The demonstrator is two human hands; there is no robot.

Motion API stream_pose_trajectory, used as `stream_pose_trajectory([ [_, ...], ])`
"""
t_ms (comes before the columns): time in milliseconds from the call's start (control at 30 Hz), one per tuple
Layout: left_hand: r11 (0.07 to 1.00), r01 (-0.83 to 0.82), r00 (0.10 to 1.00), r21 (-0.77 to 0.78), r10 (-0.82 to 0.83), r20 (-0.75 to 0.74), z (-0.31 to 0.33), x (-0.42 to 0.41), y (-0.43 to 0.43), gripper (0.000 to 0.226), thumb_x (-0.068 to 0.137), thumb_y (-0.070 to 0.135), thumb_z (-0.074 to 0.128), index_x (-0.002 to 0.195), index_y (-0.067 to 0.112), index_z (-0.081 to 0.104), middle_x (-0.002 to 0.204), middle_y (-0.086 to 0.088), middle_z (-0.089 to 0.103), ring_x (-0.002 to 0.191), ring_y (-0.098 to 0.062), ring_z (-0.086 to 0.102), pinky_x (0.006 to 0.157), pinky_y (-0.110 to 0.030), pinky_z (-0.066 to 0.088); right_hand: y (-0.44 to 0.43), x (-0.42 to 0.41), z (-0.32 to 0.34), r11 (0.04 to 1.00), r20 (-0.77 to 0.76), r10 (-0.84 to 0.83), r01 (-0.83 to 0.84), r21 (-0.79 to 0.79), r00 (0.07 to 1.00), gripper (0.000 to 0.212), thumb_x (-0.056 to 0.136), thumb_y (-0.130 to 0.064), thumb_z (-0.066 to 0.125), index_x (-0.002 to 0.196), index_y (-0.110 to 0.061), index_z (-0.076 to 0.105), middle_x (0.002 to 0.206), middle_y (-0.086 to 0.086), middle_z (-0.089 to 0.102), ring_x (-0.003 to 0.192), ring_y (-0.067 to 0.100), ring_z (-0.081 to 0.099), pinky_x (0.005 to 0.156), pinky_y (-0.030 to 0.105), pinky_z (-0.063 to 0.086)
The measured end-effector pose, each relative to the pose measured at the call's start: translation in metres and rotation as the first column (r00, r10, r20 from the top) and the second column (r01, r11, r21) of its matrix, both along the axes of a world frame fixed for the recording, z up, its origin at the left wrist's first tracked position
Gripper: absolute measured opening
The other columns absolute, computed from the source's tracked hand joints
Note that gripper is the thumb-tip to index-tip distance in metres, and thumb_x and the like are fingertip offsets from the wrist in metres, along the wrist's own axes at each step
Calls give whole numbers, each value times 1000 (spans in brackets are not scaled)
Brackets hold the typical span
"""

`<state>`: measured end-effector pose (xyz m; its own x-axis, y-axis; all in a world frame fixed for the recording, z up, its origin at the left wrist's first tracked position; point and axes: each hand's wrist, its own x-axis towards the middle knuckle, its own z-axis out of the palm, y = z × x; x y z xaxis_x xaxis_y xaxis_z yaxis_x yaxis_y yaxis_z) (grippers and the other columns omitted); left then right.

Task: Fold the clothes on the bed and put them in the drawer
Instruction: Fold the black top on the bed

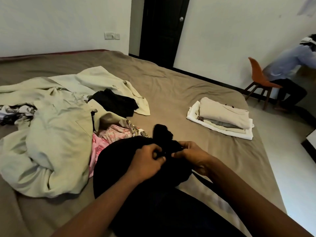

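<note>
A black garment (pixel 119 161) lies bunched on the bed (pixel 171 86) right in front of me. My left hand (pixel 147 159) pinches its cloth near the top, and my right hand (pixel 193 154) grips the same cloth just beside it. To the left is a loose heap: a pale green garment (pixel 56 134), a pink patterned one (pixel 102 141), another black piece (pixel 114 101) and a black-and-white print (pixel 15 112). A stack of folded light clothes (pixel 222 115) sits on the bed's right side. No drawer is in view.
A person in a blue shirt (pixel 290 65) sits on an orange chair (pixel 259 77) at the far right by the wall. A dark door (pixel 162 28) stands behind the bed. Pale floor (pixel 287 159) runs along the bed's right edge.
</note>
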<state>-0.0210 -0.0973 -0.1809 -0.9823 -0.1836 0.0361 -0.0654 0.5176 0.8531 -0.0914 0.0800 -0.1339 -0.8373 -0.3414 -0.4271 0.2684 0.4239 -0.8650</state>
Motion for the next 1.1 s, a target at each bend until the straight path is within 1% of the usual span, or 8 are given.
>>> stream_pose_trajectory([
  [133,932,-310,927,187,340,-156,30,5,-43,19,91,24,76,109,20,77,94,3,76,91,-16,72,78,-29,54,23,-4,18,938,-412,-208,301,174,887,21,86,-12,61,99,-27,67,94,11,74,79,28,74,74,45,64],
  [267,867,-494,838,57,493,-233,47,31,-74,33,83,7,73,114,18,68,107,-1,70,97,-22,66,84,-30,45,48,-4,39,975,-321,-146,191,112,936,51,87,-1,46,122,-35,57,108,22,68,82,34,73,67,48,65],
  [500,691,-394,860,-606,44,-508,52,41,-68,64,61,-1,69,120,22,60,121,-7,51,112,-32,52,77,-46,54,31,22,59,966,-298,218,-163,199,929,43,91,-1,40,114,-24,69,109,16,70,85,30,71,65,46,64],
  [600,644,-471,793,-602,10,-610,52,39,-54,36,70,4,75,100,16,60,100,-5,52,93,-27,54,59,-32,41,25,13,60,980,-307,53,10,200,950,27,93,-14,46,105,-11,70,102,15,70,83,31,71,59,41,63],
  [700,735,-484,752,-474,72,-656,50,38,-41,21,83,9,73,86,16,53,80,-1,56,68,-26,58,55,-28,33,21,2,62,980,-25,-194,192,-55,981,22,101,-13,43,105,-7,63,90,12,62,72,23,61,57,34,56],
  [833,958,11,958,-285,-92,-272,39,46,-27,34,85,61,70,100,31,62,91,17,68,85,-1,66,75,-22,51,16,-4,59,978,88,-158,168,-127,984,19,106,-15,46,118,-11,60,87,13,69,65,21,63,56,31,53],
  [967,806,407,912,-429,-335,235,18,49,-17,90,70,93,55,142,40,49,149,12,49,140,-13,44,121,-56,26,6,9,45,991,28,96,-93,-92,995,28,104,-7,51,128,-13,63,106,16,69,83,31,72,70,38,60],
  [1100,607,495,869,-621,-354,346,3,47,-4,112,70,91,59,159,34,24,171,5,8,159,-22,-1,116,-75,-8,-6,21,28,899,-300,420,-346,270,857,32,94,2,56,115,-18,70,113,6,69,90,19,69,76,33,56],
])
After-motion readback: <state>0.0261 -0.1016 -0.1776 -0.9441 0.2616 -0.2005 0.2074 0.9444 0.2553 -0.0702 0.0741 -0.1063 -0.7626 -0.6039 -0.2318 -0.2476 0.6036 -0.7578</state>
